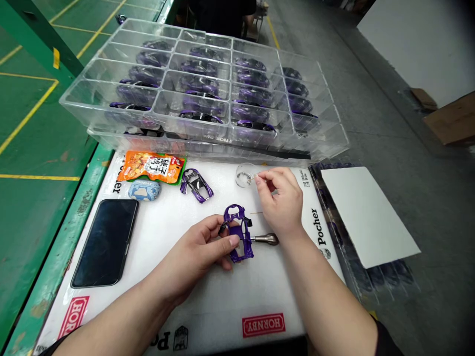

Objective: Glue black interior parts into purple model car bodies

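My left hand (208, 243) grips a glossy purple plastic model car body (245, 236) between thumb and fingers, over the white work surface (208, 306). The body has open window cutouts and small black parts at its sides. With fingertips pinched together, my right hand (281, 200) is at the rim of a small clear round dish (243, 175); what it pinches is too small to make out. Just right of the purple body lies a tool with a rounded metallic handle (267, 239). Farther back rests a second purple and black car body (198, 186).
Stacked clear compartment trays (200, 133) of purple car bodies span the back. At left are a phone (105, 242), a blue case (144, 191) and an orange snack packet (152, 167). A white board (367, 212) covers another tray at right. Someone in dark clothing (222, 17) sits beyond.
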`<act>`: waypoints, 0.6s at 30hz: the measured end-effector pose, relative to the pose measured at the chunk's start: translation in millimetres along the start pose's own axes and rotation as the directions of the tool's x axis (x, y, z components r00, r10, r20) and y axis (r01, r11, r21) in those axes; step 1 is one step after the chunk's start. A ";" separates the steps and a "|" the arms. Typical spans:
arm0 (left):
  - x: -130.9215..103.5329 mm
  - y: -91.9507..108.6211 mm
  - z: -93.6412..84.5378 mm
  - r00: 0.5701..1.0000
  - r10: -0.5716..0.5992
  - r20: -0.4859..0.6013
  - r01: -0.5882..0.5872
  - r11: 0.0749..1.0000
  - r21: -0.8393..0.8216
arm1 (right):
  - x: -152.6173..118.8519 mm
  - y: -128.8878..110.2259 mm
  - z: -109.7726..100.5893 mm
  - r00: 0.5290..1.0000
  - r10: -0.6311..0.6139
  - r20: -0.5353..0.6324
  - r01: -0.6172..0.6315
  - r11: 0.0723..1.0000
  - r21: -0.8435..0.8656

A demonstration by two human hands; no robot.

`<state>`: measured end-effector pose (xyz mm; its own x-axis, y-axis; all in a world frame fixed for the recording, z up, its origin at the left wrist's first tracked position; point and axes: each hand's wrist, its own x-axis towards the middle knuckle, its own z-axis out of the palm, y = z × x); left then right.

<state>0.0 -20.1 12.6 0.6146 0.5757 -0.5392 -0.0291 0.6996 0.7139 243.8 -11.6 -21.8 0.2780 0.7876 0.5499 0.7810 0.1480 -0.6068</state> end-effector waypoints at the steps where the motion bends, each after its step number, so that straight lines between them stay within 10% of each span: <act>1: 0.1 -0.1 0.0 1.000 -0.002 -0.001 0.002 1.000 -0.001 | 0.0 -0.5 -0.3 1.000 -0.002 -0.005 0.002 1.000 -0.001; 18: -1.3 1.7 -0.3 1.000 0.005 0.009 -0.004 1.000 -0.029 | 1.2 -6.4 -6.0 0.998 -0.003 -0.058 0.003 1.000 0.006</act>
<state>-1.1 -19.6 14.4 0.6214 0.5752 -0.5320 -0.0548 0.7092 0.7029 242.5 -15.2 -13.8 0.3079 0.7509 0.5842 0.7786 0.1541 -0.6083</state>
